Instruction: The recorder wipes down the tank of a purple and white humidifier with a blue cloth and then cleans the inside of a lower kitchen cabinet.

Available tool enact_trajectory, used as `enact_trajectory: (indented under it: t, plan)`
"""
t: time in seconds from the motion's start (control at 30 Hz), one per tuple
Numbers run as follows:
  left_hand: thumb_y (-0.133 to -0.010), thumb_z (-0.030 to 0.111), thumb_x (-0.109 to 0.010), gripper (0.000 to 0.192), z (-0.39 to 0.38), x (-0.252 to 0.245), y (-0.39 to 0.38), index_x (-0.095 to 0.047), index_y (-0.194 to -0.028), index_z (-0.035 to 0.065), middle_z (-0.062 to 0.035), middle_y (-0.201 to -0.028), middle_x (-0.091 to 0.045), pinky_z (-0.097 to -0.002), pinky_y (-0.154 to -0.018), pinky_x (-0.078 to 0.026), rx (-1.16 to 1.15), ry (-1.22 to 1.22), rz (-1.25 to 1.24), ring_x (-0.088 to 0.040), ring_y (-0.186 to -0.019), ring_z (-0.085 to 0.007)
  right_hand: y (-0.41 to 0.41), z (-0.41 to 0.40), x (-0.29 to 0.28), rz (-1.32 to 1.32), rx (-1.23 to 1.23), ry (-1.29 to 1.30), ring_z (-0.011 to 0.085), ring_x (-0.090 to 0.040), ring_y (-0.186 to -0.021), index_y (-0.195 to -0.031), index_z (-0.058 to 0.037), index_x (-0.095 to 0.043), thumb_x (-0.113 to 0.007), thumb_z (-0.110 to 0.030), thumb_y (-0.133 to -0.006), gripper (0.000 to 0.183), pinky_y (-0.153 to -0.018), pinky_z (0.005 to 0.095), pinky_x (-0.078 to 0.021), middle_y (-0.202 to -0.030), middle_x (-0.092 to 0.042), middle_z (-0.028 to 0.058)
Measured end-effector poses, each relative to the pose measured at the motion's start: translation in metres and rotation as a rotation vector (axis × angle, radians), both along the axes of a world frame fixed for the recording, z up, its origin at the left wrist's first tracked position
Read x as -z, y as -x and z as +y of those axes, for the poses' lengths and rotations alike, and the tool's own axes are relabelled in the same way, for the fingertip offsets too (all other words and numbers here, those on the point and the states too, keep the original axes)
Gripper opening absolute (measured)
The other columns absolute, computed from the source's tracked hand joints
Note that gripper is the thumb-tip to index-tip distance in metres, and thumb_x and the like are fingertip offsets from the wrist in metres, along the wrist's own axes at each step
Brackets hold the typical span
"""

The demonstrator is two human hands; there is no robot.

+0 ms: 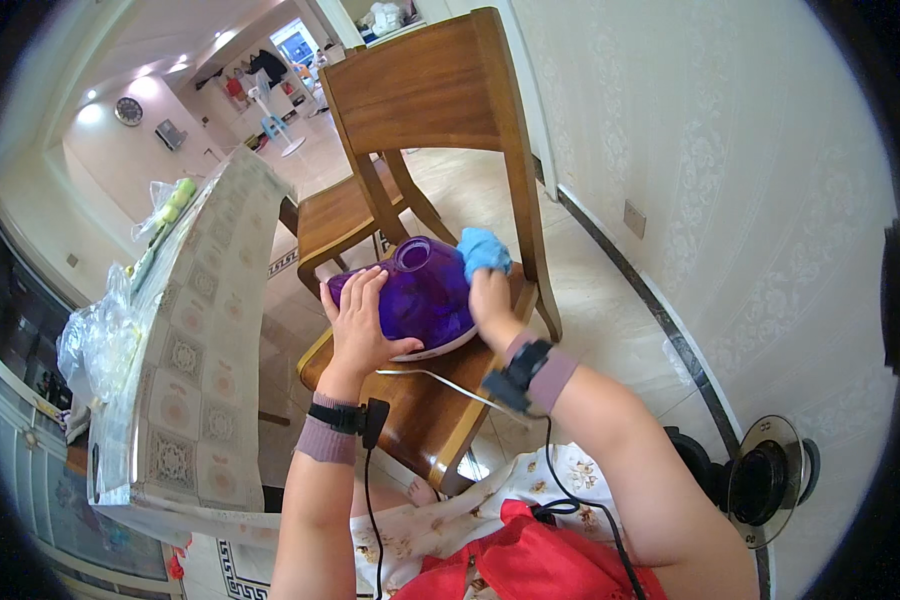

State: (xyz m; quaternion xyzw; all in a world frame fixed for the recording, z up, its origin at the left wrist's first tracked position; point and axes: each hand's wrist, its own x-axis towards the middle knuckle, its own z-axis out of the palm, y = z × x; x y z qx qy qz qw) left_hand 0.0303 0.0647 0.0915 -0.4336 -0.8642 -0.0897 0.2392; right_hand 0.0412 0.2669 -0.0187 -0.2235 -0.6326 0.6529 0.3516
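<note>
A purple translucent plastic appliance (pixel 427 300), perhaps a humidifier, with a round opening on top and a white base, rests on the seat of a wooden chair (pixel 394 412). My left hand (pixel 360 315) lies spread on its left side, fingers near the opening and thumb low on the front. Gripped in my right hand (pixel 491 300) is a blue cloth (pixel 484 251), touching or very near the appliance's right side. A white cord (pixel 450 382) runs from the base over the seat. Both wrists wear black straps with small devices and cables.
Left of the chair stands a table with a patterned cover (pixel 202 360), bearing plastic bags (pixel 105 337) and green vegetables (pixel 176 201). A second wooden chair (pixel 345 206) is behind. A papered wall (pixel 757 225) runs along the right, with a round black and metal object (pixel 765 480) beside it.
</note>
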Motion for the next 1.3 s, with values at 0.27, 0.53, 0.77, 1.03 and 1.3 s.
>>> enact_trajectory:
  t: [0.27,0.53,0.77,1.03,1.3]
  plan:
    - [-0.045,0.035,-0.09,0.104,-0.009,0.007,0.005,-0.046,-0.136,0.0102,-0.008,-0.137,-0.051,-0.0603,-0.118,-0.006,0.016,-0.024,0.072,-0.043,-0.134,-0.029,-0.053,-0.075,-0.002,0.297,0.135,-0.386,0.0426,-0.029,-0.142,-0.151,-0.0012,-0.028,-0.045,-0.029,-0.1,0.06,-0.118,0.0487,-0.0199,-0.153,-0.03,0.0268]
    - [-0.052,0.034,-0.088,0.098,-0.008,0.005,0.005,-0.046,-0.137,0.01,-0.0079,-0.139,-0.051,-0.0604,-0.117,-0.006,0.026,-0.033,0.043,-0.044,-0.134,-0.0281,-0.041,-0.06,-0.009,0.34,0.171,-0.625,0.0449,-0.028,-0.142,-0.151,-0.0003,-0.025,-0.045,-0.049,-0.098,0.075,-0.117,0.0548,-0.0179,-0.152,-0.03,0.0272]
    - [-0.049,0.044,-0.09,0.104,-0.007,0.004,0.004,-0.046,-0.137,0.0093,-0.0079,-0.138,-0.051,-0.0617,-0.117,-0.006,0.002,-0.023,0.04,-0.043,-0.134,-0.0284,-0.013,-0.012,-0.039,0.413,-0.025,-0.671,0.0359,-0.051,-0.125,-0.14,-0.0104,-0.049,-0.056,-0.018,-0.09,0.051,-0.107,0.0425,-0.0392,-0.133,-0.054,0.0205]
    - [-0.042,0.046,-0.093,0.114,0.0,0.001,0.004,-0.043,-0.139,0.0094,-0.0097,-0.142,-0.048,-0.0612,-0.117,-0.003,0.024,0.002,0.011,-0.039,-0.138,-0.0304,0.009,0.019,0.01,0.283,-0.254,-0.411,0.028,-0.061,-0.113,-0.128,-0.0026,-0.056,-0.051,-0.032,-0.099,0.041,-0.096,0.0361,-0.0469,-0.124,-0.063,0.0146]
    - [-0.046,0.065,-0.086,0.116,-0.016,0.0,0.024,-0.045,-0.137,0.007,-0.0119,-0.142,-0.048,-0.0611,-0.118,-0.002,0.124,0.027,-0.008,-0.038,-0.138,-0.033,0.004,0.032,-0.018,0.112,-0.592,0.305,0.0148,-0.06,-0.11,-0.131,-0.0047,-0.057,-0.042,-0.048,-0.103,0.054,-0.097,0.0312,-0.0474,-0.122,-0.064,0.0065]
